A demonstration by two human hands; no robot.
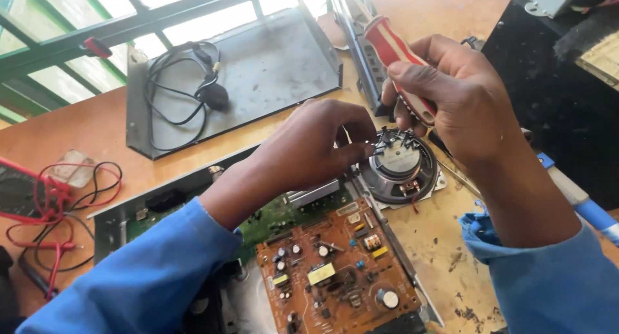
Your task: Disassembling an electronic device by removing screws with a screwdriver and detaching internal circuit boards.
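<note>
Pinching with thumb and fingertips, the left hand [316,147] picks at a cluster of small dark screws that cling to the round black magnet back of a loudspeaker [398,166], which lies face down on the wooden bench [97,124] at about two o'clock from the opened chassis. Whether a screw is actually caught between those fingertips cannot be told, since the fingers cover the spot. The right hand [451,95] is closed around the red-and-white striped handle of a screwdriver [396,57], held at twelve o'clock above the loudspeaker, with the blade hidden behind the fingers.

Judging by how things lie, the dismantling looks well along: the flat grey metal cover [258,69] already rests apart at eleven o'clock with a black cable [187,82] coiled on it, the orange-brown circuit board [335,269] sits exposed at six o'clock, and loose screws have been parked on the magnet. The circuit board appears to remain seated in the grey metal chassis [116,224], so removal of it seems not yet done. Red test leads [58,198] lie at nine o'clock, untouched.
</note>
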